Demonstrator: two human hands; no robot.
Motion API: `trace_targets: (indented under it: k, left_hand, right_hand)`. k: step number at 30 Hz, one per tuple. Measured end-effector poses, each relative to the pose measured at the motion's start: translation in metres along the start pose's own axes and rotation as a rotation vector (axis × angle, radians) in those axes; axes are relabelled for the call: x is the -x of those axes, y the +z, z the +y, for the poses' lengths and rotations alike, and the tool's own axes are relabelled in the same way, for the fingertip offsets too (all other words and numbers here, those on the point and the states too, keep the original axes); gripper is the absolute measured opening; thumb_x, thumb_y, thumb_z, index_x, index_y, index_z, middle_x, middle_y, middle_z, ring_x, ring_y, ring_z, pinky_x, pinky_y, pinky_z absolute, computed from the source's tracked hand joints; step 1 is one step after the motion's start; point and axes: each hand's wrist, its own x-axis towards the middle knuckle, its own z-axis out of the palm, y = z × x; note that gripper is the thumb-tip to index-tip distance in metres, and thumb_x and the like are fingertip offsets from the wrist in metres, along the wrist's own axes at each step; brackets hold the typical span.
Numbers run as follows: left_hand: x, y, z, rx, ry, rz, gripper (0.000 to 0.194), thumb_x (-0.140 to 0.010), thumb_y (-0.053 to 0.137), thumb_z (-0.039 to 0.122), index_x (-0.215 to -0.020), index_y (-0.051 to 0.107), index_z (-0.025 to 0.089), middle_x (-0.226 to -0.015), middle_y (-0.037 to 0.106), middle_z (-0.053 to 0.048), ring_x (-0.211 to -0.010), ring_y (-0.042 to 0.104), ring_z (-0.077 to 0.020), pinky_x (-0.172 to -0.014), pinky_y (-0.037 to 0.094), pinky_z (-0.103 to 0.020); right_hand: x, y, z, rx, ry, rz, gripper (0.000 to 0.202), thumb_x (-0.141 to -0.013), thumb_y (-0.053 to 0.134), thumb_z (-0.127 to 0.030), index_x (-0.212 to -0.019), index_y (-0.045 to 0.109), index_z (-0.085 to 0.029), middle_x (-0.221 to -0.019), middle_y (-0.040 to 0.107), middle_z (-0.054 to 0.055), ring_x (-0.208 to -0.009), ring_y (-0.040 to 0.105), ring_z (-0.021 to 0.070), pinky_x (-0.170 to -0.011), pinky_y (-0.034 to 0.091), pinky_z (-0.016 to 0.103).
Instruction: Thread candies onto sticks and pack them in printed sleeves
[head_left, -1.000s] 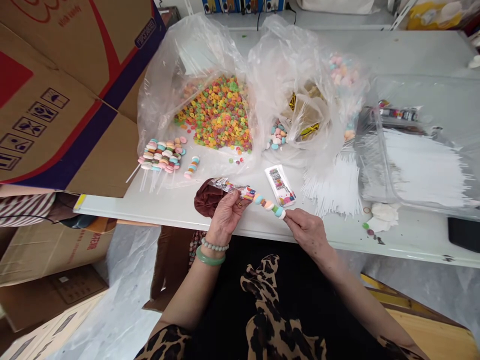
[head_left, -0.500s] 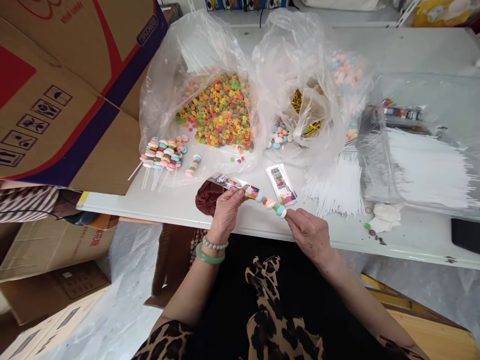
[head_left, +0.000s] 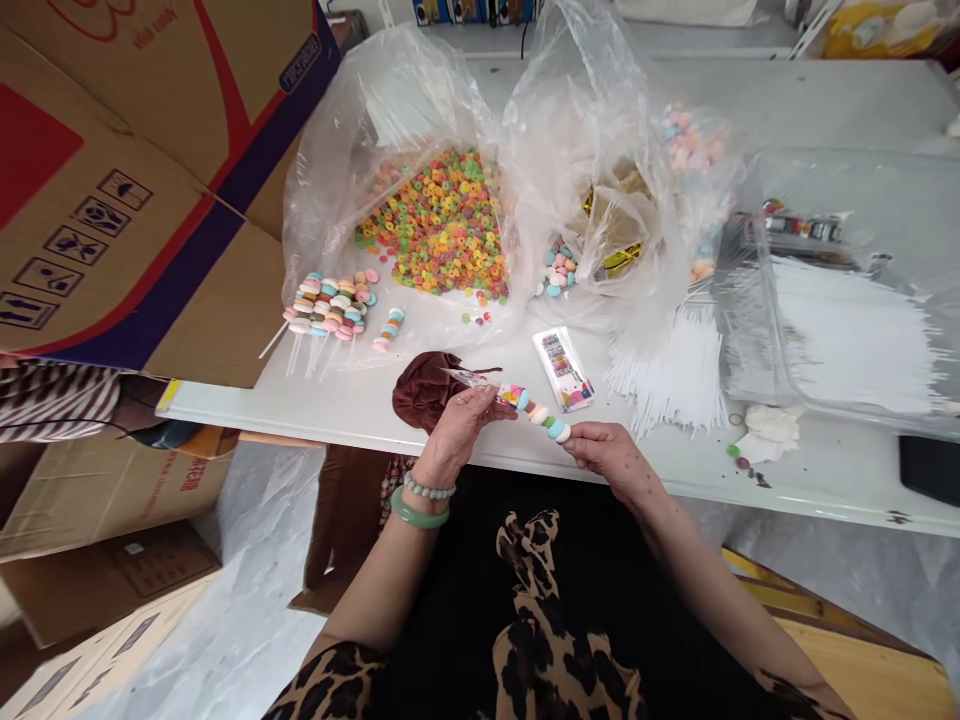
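Observation:
Between my two hands, above the table's front edge, is a candy stick (head_left: 541, 412) threaded with pastel blue, white, green, orange and brown pieces, slanting down to the right. My left hand (head_left: 463, 425) is closed on a clear printed plastic wrapper (head_left: 512, 396) at the candy's upper left end; how far the wrapper covers it I cannot tell. My right hand (head_left: 613, 458) pinches the lower end beside the last white piece; the stick there is hidden by the fingers. A dark brown cloth bundle (head_left: 420, 392) lies behind my left hand. Flat printed wrappers (head_left: 562, 368) lie just beyond the candy.
Finished-looking candy sticks (head_left: 330, 305) lie at the left, beside a short candy piece stack (head_left: 388, 330). Behind are clear bags of ring candies (head_left: 450, 230) and pastel candies (head_left: 559, 268). White sticks (head_left: 675, 370) and a clear tray (head_left: 862, 400) sit right. A large carton (head_left: 187, 230) stands left.
The wrapper's clear end, earlier stretched out left past my left hand, now shows only as a short piece above the fingers. My right hand has shifted slightly left and turned.

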Motion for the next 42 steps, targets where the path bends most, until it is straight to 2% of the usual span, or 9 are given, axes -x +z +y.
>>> trace_targets:
  k: [5,10,15,19,22,25,29,37,42]
  left_hand:
    - [0.001,0.001,-0.006,-0.012,0.055,0.054,0.03,-0.073,0.077,0.039,-0.083,0.075,0.01,-0.082,0.075,-0.012,-0.07,0.07,-0.0205,-0.075,0.055,-0.033]
    - [0.004,-0.001,-0.001,-0.122,0.029,0.04,0.031,-0.07,0.079,0.041,-0.078,0.075,0.012,-0.073,0.074,-0.01,-0.067,0.069,-0.0203,-0.077,0.054,-0.034]
    - [0.003,-0.005,0.0,-0.156,0.049,0.05,0.035,-0.069,0.079,0.045,-0.08,0.075,0.012,-0.077,0.074,-0.01,-0.068,0.068,-0.0192,-0.075,0.053,-0.032]
    - [0.0,-0.008,-0.002,-0.155,0.062,0.097,0.032,-0.064,0.083,0.04,-0.076,0.075,0.012,-0.076,0.074,-0.009,-0.069,0.067,-0.0186,-0.078,0.052,-0.033]
    - [0.0,-0.01,-0.003,-0.222,0.063,0.099,0.029,-0.063,0.083,0.038,-0.074,0.077,0.012,-0.072,0.073,-0.008,-0.071,0.066,-0.0191,-0.081,0.05,-0.034]
    - [0.0,-0.008,-0.006,-0.246,0.087,0.068,0.027,-0.065,0.082,0.038,-0.078,0.078,0.013,-0.078,0.075,-0.008,-0.076,0.066,-0.0202,-0.084,0.049,-0.035]
    - [-0.001,-0.007,-0.008,-0.196,0.078,0.077,0.029,-0.065,0.082,0.039,-0.079,0.078,0.014,-0.073,0.073,-0.007,-0.072,0.066,-0.0191,-0.082,0.05,-0.035]
    - [0.0,-0.015,-0.004,-0.214,0.038,0.051,0.048,-0.072,0.072,0.058,-0.087,0.077,0.012,-0.082,0.075,-0.012,-0.076,0.068,-0.0224,-0.081,0.051,-0.036]
    - [0.001,-0.005,-0.009,-0.184,0.095,0.1,0.039,-0.068,0.078,0.048,-0.085,0.077,0.013,-0.084,0.075,-0.01,-0.077,0.068,-0.0218,-0.083,0.051,-0.036]
  right_hand:
    - [-0.003,0.006,0.004,-0.191,0.166,-0.072,0.033,-0.059,0.074,-0.038,-0.081,0.073,-0.014,-0.045,0.047,-0.005,-0.039,0.024,0.0044,-0.041,0.01,0.022]
    - [-0.006,0.008,0.008,-0.14,0.154,-0.088,0.034,-0.064,0.069,-0.041,-0.083,0.072,-0.014,-0.046,0.046,-0.005,-0.039,0.024,0.0059,-0.042,0.014,0.024]
    - [-0.004,0.015,0.012,0.582,-0.421,0.223,0.025,-0.086,0.051,-0.033,-0.077,0.071,-0.02,-0.057,0.055,0.0,-0.055,0.046,0.0131,-0.053,0.026,0.026]
    - [-0.001,0.02,0.017,1.153,-0.839,0.513,0.027,-0.092,0.046,-0.015,-0.075,0.066,-0.02,-0.058,0.054,0.0,-0.054,0.043,0.0118,-0.053,0.021,0.029]
    - [-0.002,0.022,0.02,1.311,-1.017,0.69,0.022,-0.09,0.049,-0.009,-0.079,0.065,-0.019,-0.056,0.053,-0.001,-0.055,0.042,0.0121,-0.054,0.021,0.03]
    - [-0.004,0.024,0.019,1.357,-1.076,0.698,0.021,-0.09,0.048,-0.007,-0.086,0.066,-0.018,-0.057,0.053,-0.001,-0.056,0.042,0.0126,-0.055,0.021,0.031]
    - [-0.008,0.028,0.016,1.294,-1.047,0.565,0.024,-0.093,0.045,-0.01,-0.083,0.066,-0.019,-0.057,0.053,-0.001,-0.054,0.042,0.012,-0.055,0.022,0.03]
    - [-0.018,0.025,0.016,0.807,-0.729,0.244,0.03,-0.096,0.043,-0.028,-0.081,0.069,-0.02,-0.067,0.062,0.002,-0.062,0.053,0.0132,-0.059,0.031,0.025]
    - [-0.023,0.028,0.008,0.276,-0.279,0.039,0.018,-0.079,0.059,-0.034,-0.072,0.068,-0.02,-0.055,0.054,-0.002,-0.052,0.045,0.0116,-0.052,0.031,0.024]
